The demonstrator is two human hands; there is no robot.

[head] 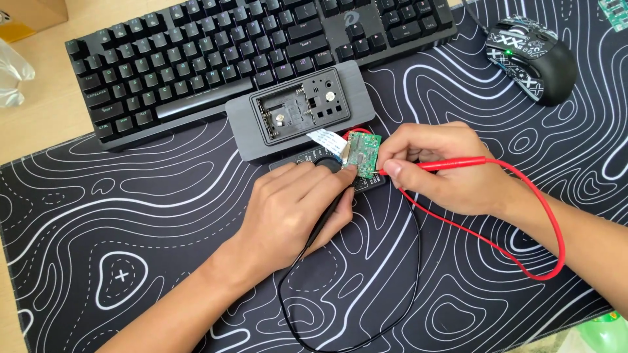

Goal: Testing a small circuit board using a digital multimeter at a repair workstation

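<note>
A small green circuit board (364,151) stands tilted up in front of an opened grey device case (297,114), joined to it by a white ribbon cable (325,138). My left hand (297,209) grips a black test probe (327,219), its tip at the board's lower edge. My right hand (438,167) pinches a red test probe (451,163), with the tip touching the board's right side. Under both hands lies a black meter (314,162), mostly hidden. The red lead (549,222) and the black lead (405,287) loop over the mat.
A black keyboard (216,52) lies behind the case. A patterned mouse (533,55) sits at the upper right. All rest on a black desk mat (131,222) with white contour lines. A cardboard box (29,16) and a plastic bag (13,72) are at the left.
</note>
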